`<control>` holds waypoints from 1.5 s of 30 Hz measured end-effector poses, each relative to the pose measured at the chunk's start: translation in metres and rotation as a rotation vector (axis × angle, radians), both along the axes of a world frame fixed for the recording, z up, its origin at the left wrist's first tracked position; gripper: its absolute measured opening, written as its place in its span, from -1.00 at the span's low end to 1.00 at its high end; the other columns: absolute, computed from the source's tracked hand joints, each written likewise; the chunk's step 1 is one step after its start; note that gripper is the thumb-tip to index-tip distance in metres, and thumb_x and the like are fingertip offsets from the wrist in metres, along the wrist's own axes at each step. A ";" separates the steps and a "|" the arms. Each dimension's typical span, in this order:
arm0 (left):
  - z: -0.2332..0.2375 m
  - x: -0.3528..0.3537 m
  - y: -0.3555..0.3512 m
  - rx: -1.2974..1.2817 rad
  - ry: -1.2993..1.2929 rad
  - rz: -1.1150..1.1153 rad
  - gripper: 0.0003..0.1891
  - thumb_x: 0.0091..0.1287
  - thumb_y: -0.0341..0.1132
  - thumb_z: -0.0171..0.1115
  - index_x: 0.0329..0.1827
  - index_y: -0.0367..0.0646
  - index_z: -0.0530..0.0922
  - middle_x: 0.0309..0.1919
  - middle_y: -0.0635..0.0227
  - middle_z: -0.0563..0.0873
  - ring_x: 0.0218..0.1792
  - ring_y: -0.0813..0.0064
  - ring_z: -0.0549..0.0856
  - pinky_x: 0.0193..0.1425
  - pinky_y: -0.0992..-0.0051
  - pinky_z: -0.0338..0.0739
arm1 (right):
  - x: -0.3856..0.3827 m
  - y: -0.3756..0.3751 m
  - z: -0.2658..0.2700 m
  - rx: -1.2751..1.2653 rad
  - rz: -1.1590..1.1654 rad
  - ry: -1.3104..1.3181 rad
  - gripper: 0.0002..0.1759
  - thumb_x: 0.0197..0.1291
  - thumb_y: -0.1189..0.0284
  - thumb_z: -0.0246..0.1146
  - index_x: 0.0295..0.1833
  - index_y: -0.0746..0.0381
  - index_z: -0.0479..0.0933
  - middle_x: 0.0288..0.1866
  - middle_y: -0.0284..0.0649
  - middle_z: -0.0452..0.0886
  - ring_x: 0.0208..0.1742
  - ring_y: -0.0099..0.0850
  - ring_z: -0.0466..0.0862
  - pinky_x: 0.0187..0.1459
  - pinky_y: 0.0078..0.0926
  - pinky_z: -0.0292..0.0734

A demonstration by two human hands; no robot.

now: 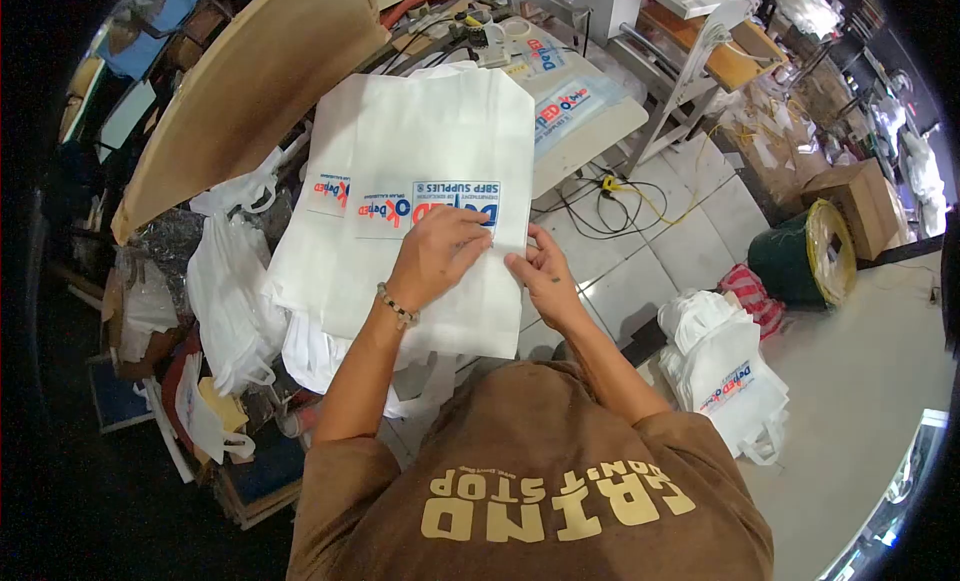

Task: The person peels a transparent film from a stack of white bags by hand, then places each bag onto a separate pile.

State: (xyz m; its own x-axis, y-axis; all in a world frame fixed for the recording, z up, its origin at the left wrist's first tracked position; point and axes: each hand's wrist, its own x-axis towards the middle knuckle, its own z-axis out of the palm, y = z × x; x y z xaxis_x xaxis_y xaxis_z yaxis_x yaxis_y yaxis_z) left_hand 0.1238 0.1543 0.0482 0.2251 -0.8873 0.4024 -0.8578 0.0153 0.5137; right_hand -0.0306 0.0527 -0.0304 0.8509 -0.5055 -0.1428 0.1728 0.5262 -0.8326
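A flat white bag with a blue and red printed logo lies in front of me, on top of more white printed bags. My left hand, with a beaded bracelet at the wrist, rests across the logo. Its fingers are stretched out over the print and hide part of the lettering. At the bag's right edge is my right hand, its thumb on top and its fingers curled behind, pinching that edge.
A curved wooden board stands at the left, above white plastic bags. Printed sheets lie on a table beyond. Cables cross the tiled floor. At the right are a pile of printed bags and a green bin.
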 end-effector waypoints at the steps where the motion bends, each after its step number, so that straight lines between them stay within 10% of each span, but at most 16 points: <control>1: 0.002 0.001 -0.001 -0.003 0.002 -0.001 -0.85 0.20 -0.38 0.39 -0.28 -0.30 0.71 -0.19 0.18 0.77 -0.15 0.23 0.71 -0.04 0.33 0.59 | 0.000 0.002 -0.001 -0.012 -0.020 -0.007 -0.49 0.35 0.63 0.14 0.38 0.33 0.21 0.03 -0.09 0.70 -0.02 -0.47 0.69 0.02 -0.53 0.57; 15: -0.020 0.160 0.030 -0.223 0.773 0.665 -0.78 0.35 -0.26 0.37 -0.18 -0.27 0.72 -0.44 0.46 0.69 -0.53 0.69 0.59 -0.47 0.61 0.44 | -0.004 0.009 0.001 -0.191 -0.107 -0.023 -0.49 0.37 0.60 0.11 0.40 0.33 0.21 0.12 -0.10 0.67 0.05 -0.49 0.64 0.12 -0.51 0.52; 22: -0.038 0.264 0.181 -0.779 0.335 1.013 -0.79 0.38 -0.34 0.32 -0.07 -0.30 0.70 -0.24 0.30 0.75 -0.31 0.50 0.67 -0.32 0.53 0.57 | -0.050 -0.055 -0.014 -0.278 -0.168 0.143 -0.57 0.28 0.62 0.14 0.27 0.31 0.35 0.06 -0.20 0.64 0.01 -0.53 0.61 0.06 -0.56 0.48; 25: -0.033 0.264 0.260 -0.347 0.362 1.320 -0.40 0.26 -0.08 0.46 0.13 -0.49 0.57 -0.06 0.08 0.74 -0.16 0.23 0.71 -0.07 0.30 0.64 | -0.113 -0.114 0.000 -0.301 -0.320 0.315 -0.61 0.13 0.64 0.15 0.12 0.28 0.47 -0.09 -0.30 0.63 -0.10 -0.56 0.59 -0.06 -0.53 0.48; 26: -0.076 0.312 0.313 0.065 -0.446 1.429 -0.17 0.19 0.08 0.49 0.20 -0.59 0.49 -0.03 -0.10 0.72 -0.12 0.10 0.73 -0.03 0.22 0.66 | -0.150 -0.144 -0.014 -0.425 -0.344 0.437 -0.66 0.11 0.58 0.14 0.05 0.29 0.50 -0.14 -0.27 0.64 -0.14 -0.51 0.60 -0.10 -0.49 0.48; 28: -0.020 0.203 0.245 -0.224 -0.449 1.308 -0.09 0.18 0.10 0.49 0.28 -0.62 0.41 -0.03 -0.21 0.70 -0.11 -0.07 0.73 0.08 0.13 0.61 | -0.234 -0.203 -0.044 -0.646 -0.386 0.681 -0.70 0.07 0.47 0.12 -0.07 0.34 0.55 -0.25 -0.17 0.65 -0.22 -0.39 0.60 -0.17 -0.40 0.47; 33: -0.012 0.113 0.152 0.041 -0.831 1.250 -0.13 0.26 0.48 0.09 0.60 0.38 0.18 0.56 -0.21 0.05 0.45 -0.49 0.13 0.30 -0.48 0.10 | -0.419 -0.271 -0.125 -0.847 -0.351 0.948 -0.63 0.05 0.33 0.09 -0.14 0.38 0.59 -0.31 0.05 0.67 -0.21 -0.13 0.67 -0.16 -0.26 0.53; 37: -0.056 0.135 0.146 0.241 -0.924 1.189 -0.09 0.26 0.56 -0.08 0.62 0.34 0.13 0.58 -0.24 -0.07 0.53 -0.48 -0.10 0.38 -0.51 -0.07 | -0.526 -0.259 -0.185 -1.100 -0.202 1.370 -0.66 0.08 0.37 0.07 -0.13 0.30 0.63 -0.20 0.11 0.70 -0.04 0.05 0.70 0.00 -0.12 0.57; 39: -0.084 0.184 0.178 0.714 -0.529 1.584 -0.01 0.20 0.66 -0.27 0.63 0.32 0.12 0.59 -0.26 -0.14 0.53 -0.49 -0.15 0.38 -0.55 -0.16 | -0.556 -0.247 -0.205 -1.142 -0.169 1.437 -0.67 0.09 0.37 0.08 -0.11 0.26 0.63 -0.15 0.10 0.71 0.00 0.09 0.69 0.04 -0.07 0.57; 45: -0.069 0.210 0.248 0.809 -0.578 1.481 -0.01 0.29 0.59 -0.26 0.62 0.08 0.16 0.52 -0.25 0.17 0.53 -0.32 0.10 0.54 -0.20 0.01 | -0.583 -0.253 -0.262 -1.273 0.004 1.827 -0.74 0.10 0.39 0.20 -0.06 0.14 0.54 -0.26 -0.05 0.70 -0.12 -0.02 0.68 -0.09 0.13 0.50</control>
State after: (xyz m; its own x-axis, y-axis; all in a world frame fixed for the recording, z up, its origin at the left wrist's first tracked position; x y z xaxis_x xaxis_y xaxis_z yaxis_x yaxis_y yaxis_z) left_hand 0.3341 0.4025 -0.0210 0.9426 -0.0922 0.3210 0.0240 -0.9399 -0.3405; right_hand -0.6138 -0.2002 -0.2928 0.2181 -0.9460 -0.2399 -0.9526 -0.2598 0.1583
